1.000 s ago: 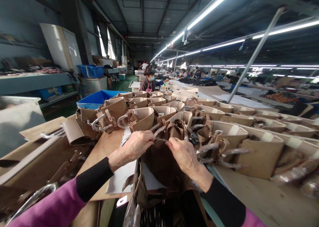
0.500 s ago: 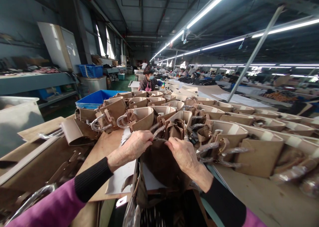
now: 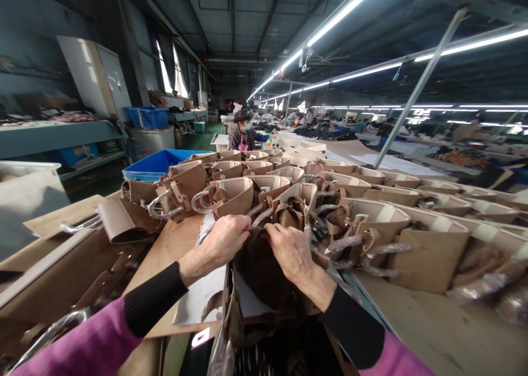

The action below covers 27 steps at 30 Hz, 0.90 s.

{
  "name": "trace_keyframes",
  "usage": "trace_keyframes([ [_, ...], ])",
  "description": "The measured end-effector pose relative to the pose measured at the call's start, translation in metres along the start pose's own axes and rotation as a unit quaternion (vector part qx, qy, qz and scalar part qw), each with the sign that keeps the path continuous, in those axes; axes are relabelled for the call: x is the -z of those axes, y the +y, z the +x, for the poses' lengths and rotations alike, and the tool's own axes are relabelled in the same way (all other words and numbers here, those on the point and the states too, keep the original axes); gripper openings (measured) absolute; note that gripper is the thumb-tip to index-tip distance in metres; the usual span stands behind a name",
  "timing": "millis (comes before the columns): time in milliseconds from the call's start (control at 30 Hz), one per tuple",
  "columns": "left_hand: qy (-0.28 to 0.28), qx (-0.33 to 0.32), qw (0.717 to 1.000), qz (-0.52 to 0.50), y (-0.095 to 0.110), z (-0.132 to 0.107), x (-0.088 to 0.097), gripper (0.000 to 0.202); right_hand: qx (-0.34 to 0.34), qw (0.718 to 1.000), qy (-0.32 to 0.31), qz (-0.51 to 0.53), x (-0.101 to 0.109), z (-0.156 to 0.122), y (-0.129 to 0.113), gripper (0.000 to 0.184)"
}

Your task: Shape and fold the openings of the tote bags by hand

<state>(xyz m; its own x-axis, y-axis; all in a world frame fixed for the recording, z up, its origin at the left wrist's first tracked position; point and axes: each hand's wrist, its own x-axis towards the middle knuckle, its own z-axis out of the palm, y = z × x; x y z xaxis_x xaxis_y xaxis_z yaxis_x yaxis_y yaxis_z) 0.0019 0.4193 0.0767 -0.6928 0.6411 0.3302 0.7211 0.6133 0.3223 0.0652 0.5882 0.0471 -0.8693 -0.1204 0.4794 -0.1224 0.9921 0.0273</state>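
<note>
My left hand and my right hand are raised in front of me, close together. Both pinch the upper edge of a dark brown cloth pouch, which hangs down between them. Its lower part falls into shadow, beside a handbag handle in clear wrapping. Whether the pouch is joined to that handbag, I cannot tell. White paper lies beneath my left wrist. Just beyond my fingers stands an open brown handbag.
Rows of tan handbags with wrapped handles fill the table ahead and right. A large brown bag panel lies at left, near a blue bin. A masked co-worker is beyond the bags. A slanted metal pole rises at right.
My right hand has shifted slightly left, closer to my left hand, along the edge of the pouch. My left hand stays almost where it was.
</note>
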Motion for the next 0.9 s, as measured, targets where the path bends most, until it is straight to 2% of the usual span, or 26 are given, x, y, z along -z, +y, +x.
trace_keyframes([
  [167, 0.002, 0.0, 1.0, -0.026, -0.002, -0.001, -0.002, 0.013, 0.006, 0.999, -0.018, 0.044, -0.003, 0.014, -0.004, 0.008],
  [300, 0.006, 0.021, 0.999, -0.036, -0.004, -0.004, 0.005, 0.013, 0.009, 0.997, -0.031, 0.063, 0.0, 0.018, -0.001, 0.009],
  [367, -0.007, 0.055, 0.998, -0.013, -0.005, -0.006, 0.011, 0.015, 0.011, 0.997, -0.036, 0.067, 0.002, 0.017, 0.001, 0.01],
  [500, -0.063, 0.12, 0.991, 0.004, -0.007, -0.006, 0.018, 0.007, 0.011, 0.996, -0.041, 0.073, 0.004, 0.016, 0.002, 0.017],
  [700, -0.068, 0.103, 0.992, -0.021, -0.005, -0.006, 0.018, 0.016, 0.01, 0.996, -0.055, 0.075, 0.003, 0.023, 0.001, 0.016],
  [900, -0.055, 0.085, 0.995, -0.017, -0.004, -0.005, 0.015, 0.019, 0.063, 0.989, -0.092, 0.099, 0.002, 0.032, -0.01, 0.011],
])
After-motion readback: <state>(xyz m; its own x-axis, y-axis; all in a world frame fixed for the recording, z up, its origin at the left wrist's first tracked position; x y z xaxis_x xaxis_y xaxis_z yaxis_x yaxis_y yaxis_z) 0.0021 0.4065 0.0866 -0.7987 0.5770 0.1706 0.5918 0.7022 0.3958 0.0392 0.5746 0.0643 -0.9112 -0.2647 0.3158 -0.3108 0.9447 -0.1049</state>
